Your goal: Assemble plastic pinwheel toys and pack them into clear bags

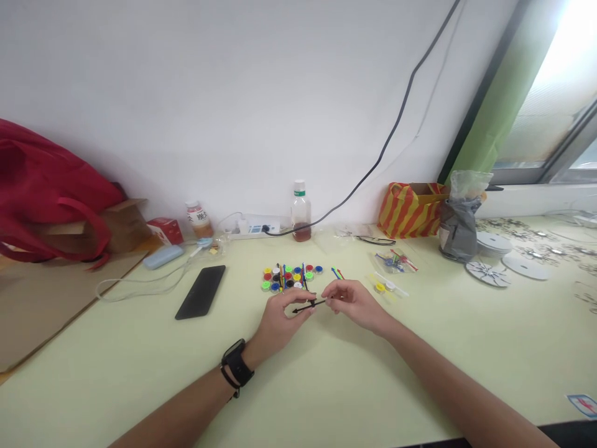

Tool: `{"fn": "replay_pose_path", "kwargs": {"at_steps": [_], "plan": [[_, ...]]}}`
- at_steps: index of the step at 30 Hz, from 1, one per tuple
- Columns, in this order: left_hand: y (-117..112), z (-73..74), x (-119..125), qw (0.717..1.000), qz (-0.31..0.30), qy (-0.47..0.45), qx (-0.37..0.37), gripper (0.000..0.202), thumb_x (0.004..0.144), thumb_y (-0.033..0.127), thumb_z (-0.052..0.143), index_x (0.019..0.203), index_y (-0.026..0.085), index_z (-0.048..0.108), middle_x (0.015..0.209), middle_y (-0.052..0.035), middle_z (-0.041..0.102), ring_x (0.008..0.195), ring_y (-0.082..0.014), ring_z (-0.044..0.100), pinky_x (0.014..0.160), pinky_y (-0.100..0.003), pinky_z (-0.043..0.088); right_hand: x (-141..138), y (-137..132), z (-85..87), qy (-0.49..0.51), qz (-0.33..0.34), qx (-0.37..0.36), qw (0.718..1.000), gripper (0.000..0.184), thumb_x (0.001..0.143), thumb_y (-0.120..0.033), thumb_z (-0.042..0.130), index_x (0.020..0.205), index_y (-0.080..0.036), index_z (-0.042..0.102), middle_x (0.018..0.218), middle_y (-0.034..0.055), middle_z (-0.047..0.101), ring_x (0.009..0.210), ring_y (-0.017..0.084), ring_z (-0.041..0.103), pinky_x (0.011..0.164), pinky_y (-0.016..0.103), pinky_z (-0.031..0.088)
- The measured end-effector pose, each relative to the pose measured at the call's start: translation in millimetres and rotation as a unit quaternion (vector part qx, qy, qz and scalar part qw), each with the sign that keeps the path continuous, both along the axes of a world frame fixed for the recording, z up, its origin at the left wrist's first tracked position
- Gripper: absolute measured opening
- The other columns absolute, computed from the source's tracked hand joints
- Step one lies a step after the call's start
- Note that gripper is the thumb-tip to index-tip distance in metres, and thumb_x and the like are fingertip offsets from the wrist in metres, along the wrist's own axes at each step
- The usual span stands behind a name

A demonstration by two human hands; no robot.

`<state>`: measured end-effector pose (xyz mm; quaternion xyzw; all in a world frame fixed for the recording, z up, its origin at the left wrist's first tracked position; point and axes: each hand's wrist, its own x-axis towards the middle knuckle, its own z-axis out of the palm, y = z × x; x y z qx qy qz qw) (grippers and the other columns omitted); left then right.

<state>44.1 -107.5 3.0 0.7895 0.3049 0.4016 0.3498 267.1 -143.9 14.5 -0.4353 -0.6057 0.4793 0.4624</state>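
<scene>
A thin black arrow pointer [303, 308] spans the gap between my two hands, its pointed head towards the left. My left hand [280, 320] pinches its middle, where a small black piece sits between thumb and fingers. At the arrow's other end, the fingertips of my right hand [357, 303] are closed on it. Just beyond my left hand lie several small round coloured discs [297, 277] in rows, with slim coloured arrows among them. Green, blue and red arrows [336, 272] stick out behind my right hand.
A black phone [200, 292] lies at the left. Small bags of coloured parts [394, 260] and white discs [487, 274] are at the right. Along the wall stand a bottle [301, 214], a power strip [256, 227] and a striped bag [410, 210]. A cable [396, 124] hangs down.
</scene>
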Motion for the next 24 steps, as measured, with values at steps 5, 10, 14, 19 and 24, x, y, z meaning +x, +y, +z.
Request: {"fn": "replay_pose_path", "kwargs": {"at_steps": [5,10,14,19,24], "plan": [[0,1.7,0,1.000,-0.003,-0.006,-0.002,0.021,0.089,0.029,0.074,0.109,0.023,0.076,0.108,-0.0055,0.077,0.102,-0.0224,0.072,0.094,-0.040,0.060,0,-3,5.3,-0.035,0.007,-0.008,0.999,0.016,0.083,-0.034,0.069,0.085,-0.018,0.070,0.071,0.0004,0.060,0.065,0.014,0.053,0.062,0.029,0.044],[-1,1.9,0,1.000,-0.004,-0.003,-0.001,0.019,0.089,0.029,0.074,0.108,0.023,0.076,0.107,-0.0051,0.077,0.100,-0.0217,0.072,0.093,-0.039,0.060,-1,-6,12.0,-0.070,0.010,-0.006,0.997,0.019,0.086,-0.036,0.066,0.082,-0.017,0.068,0.069,-0.0009,0.057,0.063,0.013,0.048,0.059,0.027,0.037],[-1,2.0,0,1.000,-0.009,-0.003,-0.008,0.020,0.090,0.029,0.073,0.108,0.023,0.076,0.109,-0.0057,0.076,0.101,-0.0219,0.072,0.093,-0.039,0.059,-1,-6,11.4,-0.060,0.015,-0.002,0.998,0.022,0.086,-0.039,0.067,0.085,-0.018,0.068,0.072,-0.0003,0.058,0.065,0.014,0.049,0.060,0.027,0.038],[-1,3.3,0,1.000,-0.015,0.021,-0.013,0.016,0.089,0.030,0.073,0.101,0.021,0.075,0.100,-0.0065,0.076,0.093,-0.0216,0.071,0.083,-0.036,0.058,-2,-5,7.6,-0.051,0.011,0.000,0.999,0.023,0.087,-0.041,0.068,0.093,-0.019,0.069,0.078,0.0013,0.061,0.069,0.015,0.052,0.062,0.027,0.039],[-1,3.7,-1,0.998,-0.047,0.015,-0.041,0.016,0.089,0.034,0.072,0.093,0.019,0.071,0.096,-0.0064,0.074,0.088,-0.0201,0.069,0.078,-0.033,0.057,-3,-7,7.6,-0.060,0.012,0.012,0.998,0.022,0.088,-0.041,0.068,0.093,-0.019,0.069,0.078,0.0014,0.061,0.070,0.015,0.052,0.063,0.027,0.039]]}}
